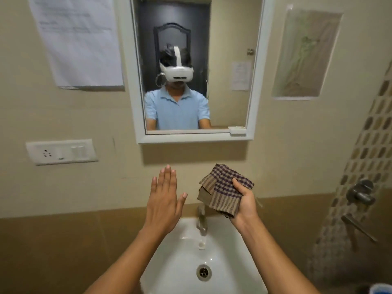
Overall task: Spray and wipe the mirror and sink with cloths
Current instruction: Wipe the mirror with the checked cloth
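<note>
Nearest: white sink (182,270) at the bottom of view, drain (203,272) centred, metal tap (201,219) at the back rim w/ spout pointing into the basin; can't tell if the basin is wet or already wiped. Both forearms reach over it. Left hand (164,200) is flat & empty, fingers together, palm facing the wall, holding nothing, prob. just hovering free or steadying before a reach. Right hand (244,203) is closed round a bunched checked cloth (222,193), thumb pinning it across the palm so a wad sticks out towards the wall: looks like a ready wiping pad, held above & just right of the tap, touching neither sink nor glass. No spray bottle in view, only one cloth seen. Further back, the mirror (229,71) in its white frame hangs on the wall above, well clear of both hands; my guess is the cloth goes up to it next. Switch plate (61,151) sits left of it, below a taped paper sheet (78,41).
</note>
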`<state>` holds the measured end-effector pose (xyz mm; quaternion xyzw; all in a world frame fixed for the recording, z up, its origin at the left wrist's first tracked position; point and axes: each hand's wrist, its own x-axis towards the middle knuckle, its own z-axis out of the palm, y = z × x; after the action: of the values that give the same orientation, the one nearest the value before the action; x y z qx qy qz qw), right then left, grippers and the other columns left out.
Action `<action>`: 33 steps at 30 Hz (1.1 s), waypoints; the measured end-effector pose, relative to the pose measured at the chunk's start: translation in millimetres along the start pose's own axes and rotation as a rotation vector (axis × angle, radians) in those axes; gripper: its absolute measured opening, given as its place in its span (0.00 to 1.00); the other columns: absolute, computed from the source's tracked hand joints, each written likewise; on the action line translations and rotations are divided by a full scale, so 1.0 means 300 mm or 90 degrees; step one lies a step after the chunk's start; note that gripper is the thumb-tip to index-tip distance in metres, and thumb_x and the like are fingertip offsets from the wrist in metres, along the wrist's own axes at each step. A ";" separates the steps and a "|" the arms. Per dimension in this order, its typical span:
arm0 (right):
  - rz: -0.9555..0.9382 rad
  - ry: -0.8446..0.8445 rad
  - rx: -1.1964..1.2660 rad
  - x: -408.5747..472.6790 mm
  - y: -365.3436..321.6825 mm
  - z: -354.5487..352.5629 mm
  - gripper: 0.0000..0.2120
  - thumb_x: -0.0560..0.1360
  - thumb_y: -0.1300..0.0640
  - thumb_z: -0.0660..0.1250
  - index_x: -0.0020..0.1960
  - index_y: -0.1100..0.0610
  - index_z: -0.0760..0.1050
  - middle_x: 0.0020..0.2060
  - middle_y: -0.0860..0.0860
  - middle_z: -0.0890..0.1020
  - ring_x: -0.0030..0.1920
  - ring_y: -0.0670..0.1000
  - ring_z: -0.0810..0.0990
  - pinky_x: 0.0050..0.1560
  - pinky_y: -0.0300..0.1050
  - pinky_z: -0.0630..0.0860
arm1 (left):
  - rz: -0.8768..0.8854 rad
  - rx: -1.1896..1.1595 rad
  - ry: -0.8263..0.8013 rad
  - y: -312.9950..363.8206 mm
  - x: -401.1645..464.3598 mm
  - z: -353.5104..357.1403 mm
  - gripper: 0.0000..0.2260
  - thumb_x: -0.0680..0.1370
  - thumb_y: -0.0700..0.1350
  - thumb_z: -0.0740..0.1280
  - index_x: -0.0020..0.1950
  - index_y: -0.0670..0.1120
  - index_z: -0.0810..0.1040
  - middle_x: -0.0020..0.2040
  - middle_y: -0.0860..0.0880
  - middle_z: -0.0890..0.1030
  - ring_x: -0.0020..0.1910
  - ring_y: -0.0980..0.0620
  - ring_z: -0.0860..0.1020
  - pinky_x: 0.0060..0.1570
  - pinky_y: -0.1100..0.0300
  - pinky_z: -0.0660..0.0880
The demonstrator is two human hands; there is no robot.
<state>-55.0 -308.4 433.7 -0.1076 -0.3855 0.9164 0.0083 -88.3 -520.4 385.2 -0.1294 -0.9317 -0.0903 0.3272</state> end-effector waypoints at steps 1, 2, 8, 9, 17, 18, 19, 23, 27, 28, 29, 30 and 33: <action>-0.009 -0.011 0.001 0.002 -0.011 0.038 0.13 0.80 0.54 0.63 0.57 0.60 0.80 0.48 0.57 0.86 0.47 0.59 0.83 0.47 0.54 0.79 | 0.000 0.008 0.013 -0.020 0.025 -0.022 0.32 0.82 0.57 0.49 0.80 0.39 0.51 0.80 0.41 0.51 0.80 0.44 0.50 0.77 0.47 0.46; -0.018 -0.025 0.002 0.006 -0.025 0.076 0.12 0.79 0.54 0.63 0.56 0.59 0.80 0.47 0.57 0.86 0.47 0.59 0.83 0.48 0.55 0.79 | -0.001 0.018 0.029 -0.039 0.056 -0.045 0.32 0.82 0.57 0.49 0.80 0.39 0.51 0.80 0.41 0.51 0.80 0.44 0.50 0.77 0.48 0.46; -0.081 -0.115 0.061 0.030 -0.173 0.272 0.10 0.80 0.56 0.62 0.53 0.59 0.80 0.44 0.56 0.86 0.42 0.56 0.85 0.49 0.54 0.78 | 0.007 0.045 0.129 -0.095 0.280 -0.191 0.32 0.82 0.57 0.50 0.80 0.40 0.49 0.81 0.42 0.48 0.81 0.46 0.47 0.77 0.48 0.46; -0.093 -0.130 0.073 0.037 -0.211 0.302 0.10 0.80 0.57 0.62 0.54 0.60 0.80 0.44 0.56 0.86 0.43 0.56 0.85 0.48 0.54 0.78 | 0.011 0.046 0.150 -0.098 0.325 -0.220 0.32 0.82 0.57 0.50 0.80 0.41 0.49 0.81 0.43 0.48 0.81 0.47 0.47 0.77 0.48 0.46; -0.202 -0.216 0.122 0.071 -0.539 0.495 0.12 0.81 0.54 0.61 0.56 0.59 0.79 0.46 0.56 0.86 0.46 0.57 0.84 0.51 0.55 0.78 | 0.029 0.123 0.280 -0.102 0.674 -0.446 0.29 0.83 0.57 0.41 0.81 0.42 0.46 0.81 0.43 0.49 0.80 0.47 0.47 0.77 0.50 0.43; -0.218 -0.221 0.141 0.064 -0.580 0.520 0.12 0.81 0.54 0.61 0.56 0.59 0.79 0.44 0.56 0.87 0.44 0.56 0.85 0.50 0.55 0.78 | 0.031 0.139 0.290 -0.104 0.710 -0.470 0.29 0.83 0.57 0.42 0.81 0.43 0.46 0.81 0.43 0.47 0.80 0.47 0.46 0.77 0.50 0.42; -0.240 -0.220 0.152 0.063 -0.627 0.544 0.12 0.81 0.54 0.61 0.56 0.59 0.79 0.43 0.55 0.87 0.43 0.55 0.86 0.49 0.54 0.78 | 0.028 0.154 0.298 -0.102 0.748 -0.496 0.30 0.83 0.57 0.41 0.81 0.43 0.45 0.82 0.43 0.46 0.80 0.48 0.45 0.77 0.50 0.41; -0.339 -0.171 0.184 0.038 -0.781 0.633 0.07 0.81 0.53 0.64 0.53 0.55 0.78 0.48 0.54 0.85 0.48 0.55 0.84 0.52 0.53 0.79 | -0.001 0.200 0.329 -0.105 0.876 -0.585 0.31 0.82 0.58 0.44 0.80 0.40 0.50 0.81 0.42 0.48 0.80 0.47 0.44 0.78 0.51 0.37; -0.492 -0.041 0.194 0.050 -0.906 0.740 0.02 0.80 0.50 0.65 0.51 0.48 0.73 0.51 0.48 0.81 0.50 0.48 0.81 0.50 0.46 0.79 | -0.001 0.237 0.349 -0.126 0.963 -0.666 0.32 0.81 0.58 0.45 0.80 0.40 0.51 0.81 0.41 0.49 0.80 0.46 0.45 0.78 0.50 0.39; -0.550 -0.014 0.183 0.056 -0.928 0.769 0.05 0.80 0.49 0.65 0.54 0.48 0.74 0.52 0.47 0.81 0.52 0.47 0.81 0.54 0.46 0.79 | 0.003 0.240 0.356 -0.135 0.981 -0.681 0.32 0.82 0.58 0.43 0.80 0.40 0.51 0.81 0.41 0.48 0.80 0.45 0.46 0.78 0.49 0.40; -0.621 0.011 0.153 0.071 -0.949 0.802 0.09 0.80 0.48 0.64 0.58 0.49 0.74 0.53 0.46 0.81 0.53 0.46 0.80 0.58 0.47 0.79 | 0.008 0.239 0.368 -0.142 1.000 -0.698 0.32 0.82 0.59 0.41 0.80 0.40 0.51 0.81 0.41 0.48 0.81 0.45 0.46 0.78 0.49 0.41; -0.697 0.034 0.113 0.081 -0.964 0.835 0.12 0.81 0.47 0.63 0.62 0.50 0.74 0.55 0.46 0.81 0.54 0.45 0.80 0.60 0.49 0.78 | 0.011 0.231 0.377 -0.149 1.017 -0.712 0.33 0.81 0.60 0.40 0.80 0.40 0.50 0.81 0.41 0.48 0.81 0.45 0.46 0.78 0.49 0.41; -0.872 0.070 -0.057 0.134 -1.003 0.950 0.21 0.82 0.44 0.60 0.72 0.48 0.67 0.63 0.52 0.78 0.59 0.50 0.79 0.59 0.53 0.79 | 0.020 0.196 0.402 -0.167 1.066 -0.745 0.35 0.80 0.63 0.38 0.80 0.41 0.48 0.81 0.42 0.47 0.81 0.46 0.44 0.78 0.49 0.41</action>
<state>-172.6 -293.8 832.8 0.1135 -0.4034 0.6809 0.6006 -212.8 -566.3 755.6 -0.0588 -0.7849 0.0209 0.6165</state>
